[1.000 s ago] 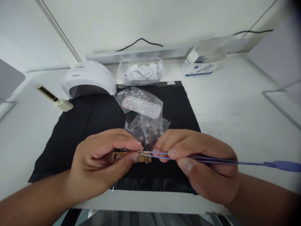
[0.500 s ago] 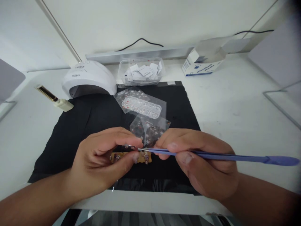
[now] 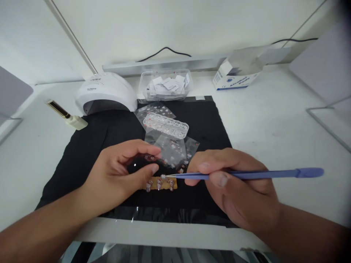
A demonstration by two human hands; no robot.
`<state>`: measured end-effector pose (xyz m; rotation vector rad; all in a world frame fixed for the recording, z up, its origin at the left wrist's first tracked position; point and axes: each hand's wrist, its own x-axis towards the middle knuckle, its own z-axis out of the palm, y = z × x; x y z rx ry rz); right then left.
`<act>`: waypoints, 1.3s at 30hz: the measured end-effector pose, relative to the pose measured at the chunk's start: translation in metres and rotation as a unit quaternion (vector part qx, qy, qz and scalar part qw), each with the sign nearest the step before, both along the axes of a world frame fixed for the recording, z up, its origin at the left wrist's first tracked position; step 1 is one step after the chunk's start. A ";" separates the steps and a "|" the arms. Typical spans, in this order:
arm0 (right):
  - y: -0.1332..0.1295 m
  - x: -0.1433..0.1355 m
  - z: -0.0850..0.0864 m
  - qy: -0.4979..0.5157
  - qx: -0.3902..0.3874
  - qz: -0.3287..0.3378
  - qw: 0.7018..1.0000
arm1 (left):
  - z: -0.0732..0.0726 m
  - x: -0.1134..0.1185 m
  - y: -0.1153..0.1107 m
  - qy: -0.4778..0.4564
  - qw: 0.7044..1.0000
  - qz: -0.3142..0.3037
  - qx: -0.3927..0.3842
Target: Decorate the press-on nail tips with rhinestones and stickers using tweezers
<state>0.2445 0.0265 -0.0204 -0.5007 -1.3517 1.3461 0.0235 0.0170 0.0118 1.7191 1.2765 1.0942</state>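
My right hand (image 3: 236, 182) is closed around blue tweezers (image 3: 246, 174), with their fine tips pointing left. At the tips is a small whitish piece (image 3: 163, 176), just over a yellowish strip (image 3: 166, 181) and too small to name. Several shiny decorated pieces (image 3: 159, 184), perhaps nail tips, stand on that strip. My left hand (image 3: 120, 175) is beside the strip's left end, thumb and forefinger apart, with nothing visible between them. Its other fingers are partly hidden. Beyond the hands lie clear sticker sheets (image 3: 172, 151) and a clear compartment case (image 3: 166, 125) of tiny pieces.
A black mat (image 3: 203, 124) covers the middle of the white table. At the back are a white dome-shaped nail lamp (image 3: 106, 89), a clear tub (image 3: 167, 86) of white packets and an alcohol pads box (image 3: 237, 75). A polish bottle (image 3: 76, 122) lies at left.
My left thumb and forefinger have parted and moved away from the tweezer tips. The tweezers have shifted slightly left, and more of the yellowish strip shows.
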 end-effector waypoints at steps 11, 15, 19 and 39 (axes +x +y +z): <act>0.005 -0.007 0.014 0.046 -0.141 0.001 0.989 | -0.008 -0.017 0.024 0.175 0.983 0.003 -0.061; 0.005 -0.008 0.015 0.050 -0.164 -0.005 0.985 | -0.011 -0.023 0.028 0.231 0.972 0.026 -0.035; 0.005 -0.010 0.015 0.046 -0.157 -0.012 0.987 | -0.012 -0.027 0.030 0.225 0.974 0.034 0.001; -0.013 -0.014 0.015 -0.086 0.110 0.015 0.990 | 0.054 -0.062 -0.002 0.249 0.955 -0.087 0.134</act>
